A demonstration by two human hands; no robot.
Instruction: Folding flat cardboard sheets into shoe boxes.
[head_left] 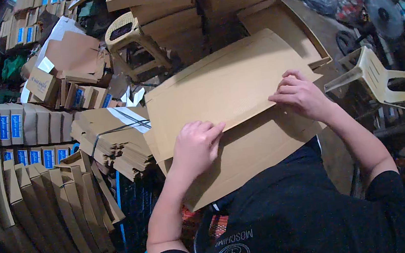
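Note:
A large brown cardboard sheet (222,83) lies across my lap, its near part bent along a crease that runs between my two hands. My left hand (195,148) grips the crease near its left end, with thumb and curled fingers closed on the board. Further right, my right hand (303,95) pinches the same folded edge, fingers bent over the top. The near panel (257,150) slopes down toward my black shirt. Parts of both hands' fingers are hidden by the board and the knuckles.
Flat cardboard stacks (111,133), one bound with dark cord, stand at left beside rows of folded boxes (44,208). An open cardboard tray (297,32) lies beyond the sheet. A plastic stool (132,38) stands at the back, a cream plastic chair (385,79) at right.

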